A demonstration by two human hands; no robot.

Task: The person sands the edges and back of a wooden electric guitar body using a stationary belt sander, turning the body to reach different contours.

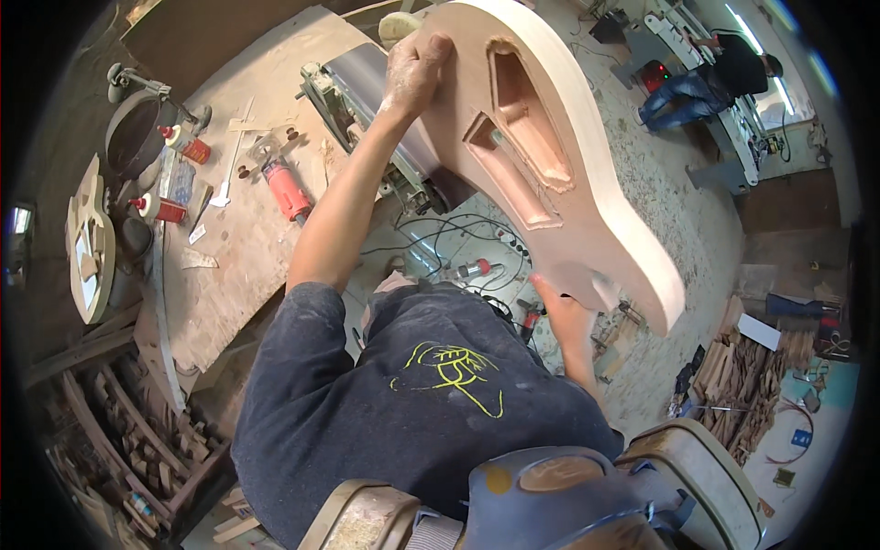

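Observation:
My left hand (414,78) grips the upper left edge of an unfinished wooden guitar body (596,215), thumb on its flat face. The body is held up tilted, with two routed cavities facing me and a pale side along its right. My right hand (559,302) holds its lower end, fingers partly hidden behind it. Just left of my left hand is a bench machine (353,96) with a metal frame and a dark, smooth surface, partly hidden by the body.
A plywood bench (215,307) at left holds a pink power tool (284,188), glue bottles (186,144) and wooden templates (90,257). Power tools (472,269) and cables lie on the floor. Another person (710,82) works at a machine, upper right. Wood offcuts (733,385) are piled at right.

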